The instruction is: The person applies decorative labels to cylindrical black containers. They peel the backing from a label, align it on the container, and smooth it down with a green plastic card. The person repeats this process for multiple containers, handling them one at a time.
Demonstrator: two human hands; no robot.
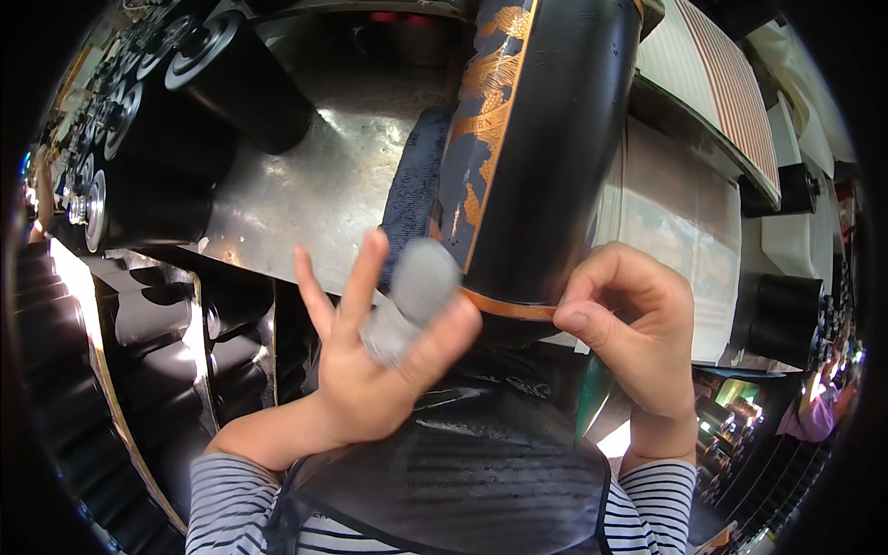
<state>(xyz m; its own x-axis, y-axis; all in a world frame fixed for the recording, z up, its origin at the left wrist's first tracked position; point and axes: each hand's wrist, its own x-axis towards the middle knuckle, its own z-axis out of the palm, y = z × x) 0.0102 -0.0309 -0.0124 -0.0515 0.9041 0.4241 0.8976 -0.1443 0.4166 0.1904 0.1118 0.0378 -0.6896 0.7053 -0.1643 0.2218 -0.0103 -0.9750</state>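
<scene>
A large glossy black canister (560, 157) with a gold-and-grey patterned panel lies in front of me, its near end rimmed by a thin orange band (518, 305). At the right end of that band, the thumb and index finger of my right hand (638, 324) are pinched together on the edge. My left hand (370, 361) is raised just left of the canister's near end, fingers spread. Grey fabric-like coverings (425, 277) are wrapped over some of its fingers, blurred by motion. Under the canister's left side shows a dark blue towel (407, 194).
A scuffed metal worktop (305, 194) carries several black canisters (240, 83) at the left. Black tubes (153, 342) fill racks at lower left. Paper sheets (680, 240) and a striped panel (712, 83) are at the right. A dark apron (453, 481) covers my lap.
</scene>
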